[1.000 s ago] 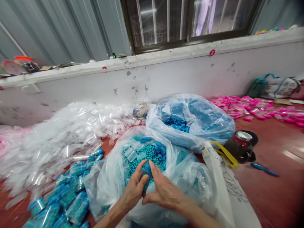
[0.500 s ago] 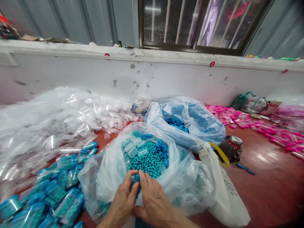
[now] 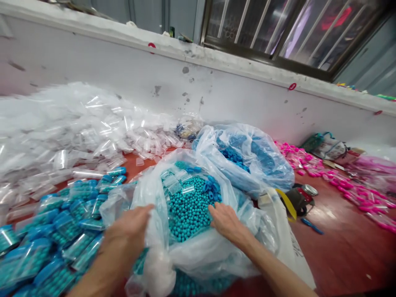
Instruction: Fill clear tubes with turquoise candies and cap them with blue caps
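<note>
An open clear plastic bag (image 3: 230, 194) stands before me, filled with turquoise beads (image 3: 188, 210). Several clear tubes (image 3: 171, 183) lie on the beads at the left, and blue caps (image 3: 212, 187) at the right. My right hand (image 3: 225, 220) is over the bag's right side with fingers curled together by the caps; what they hold, if anything, is hidden. Blurred by motion, my left hand (image 3: 131, 231) is at the bag's left rim, its fingers unclear. Below it to the left lie capped tubes of beads (image 3: 74, 231) in a pile.
Clear tubes (image 3: 83, 128) are heaped along the wall at the left. Behind the bead bag is another bag (image 3: 262, 165) of blue caps. To the right are a white sack (image 3: 278, 222), a dark pouch with a jar (image 3: 301, 198), a blue tool (image 3: 312, 227) and pink pieces (image 3: 346, 185).
My hands were together at the bag's front edge around a blue cap. They have parted: the left moved left toward the capped tubes, the right over the beads. The view has tilted.
</note>
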`<state>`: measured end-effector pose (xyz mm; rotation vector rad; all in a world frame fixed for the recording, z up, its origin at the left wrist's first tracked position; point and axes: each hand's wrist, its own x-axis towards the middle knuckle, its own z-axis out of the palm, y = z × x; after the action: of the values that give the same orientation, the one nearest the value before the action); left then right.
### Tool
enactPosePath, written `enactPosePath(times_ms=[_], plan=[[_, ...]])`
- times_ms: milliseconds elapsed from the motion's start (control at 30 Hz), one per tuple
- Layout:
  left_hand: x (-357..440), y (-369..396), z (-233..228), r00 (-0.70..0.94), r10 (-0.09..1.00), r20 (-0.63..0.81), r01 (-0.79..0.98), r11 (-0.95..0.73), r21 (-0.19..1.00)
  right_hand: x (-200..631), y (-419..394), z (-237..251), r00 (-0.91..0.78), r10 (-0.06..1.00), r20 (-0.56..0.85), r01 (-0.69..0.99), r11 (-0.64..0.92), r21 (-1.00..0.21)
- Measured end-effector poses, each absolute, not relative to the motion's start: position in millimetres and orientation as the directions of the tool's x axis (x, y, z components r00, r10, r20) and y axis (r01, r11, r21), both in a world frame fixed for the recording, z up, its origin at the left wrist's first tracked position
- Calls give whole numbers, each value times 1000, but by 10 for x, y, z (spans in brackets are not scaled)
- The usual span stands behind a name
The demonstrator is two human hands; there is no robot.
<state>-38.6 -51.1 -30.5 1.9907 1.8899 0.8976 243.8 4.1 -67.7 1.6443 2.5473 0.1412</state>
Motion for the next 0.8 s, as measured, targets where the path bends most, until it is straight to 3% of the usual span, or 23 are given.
enactPosePath(times_ms=[100, 167, 233, 300, 367, 400, 467, 567, 800], plan=[[306, -306, -365, 261, 963, 62, 704, -234, 670, 2315, 102, -694, -393, 919, -33, 909, 393, 140], [560, -171, -481, 333, 943, -21, 684, -227, 693, 2288, 106, -699, -376, 926, 13, 926, 375, 43], [647, -65, -627, 359, 933, -21, 636, -229, 737, 2276, 89, -688, -377, 924, 60, 902, 381, -205], [640, 3, -761, 371, 928, 13, 536, -226, 813, 2255, 68, -670, -363, 932, 18, 760, 307, -572], [608, 40, -846, 365, 930, -52, 402, -107, 909, 2224, 59, -655, -334, 934, -127, 486, 56, -872], [595, 49, -865, 358, 927, -111, 323, -11, 946, 2212, 58, -649, -334, 921, -203, 333, -86, -939], [585, 58, -862, 363, 907, -215, 159, 167, 973, 2200, 60, -639, -361, 887, -288, 87, -275, -957], [601, 57, -800, 346, 905, -247, 44, 247, 968, 2206, 51, -640, -426, 859, -285, -40, -332, -942], [654, -26, -754, 184, 941, -282, 1, 287, 958, 2100, -62, -758, -401, 852, -335, 212, -270, -939]])
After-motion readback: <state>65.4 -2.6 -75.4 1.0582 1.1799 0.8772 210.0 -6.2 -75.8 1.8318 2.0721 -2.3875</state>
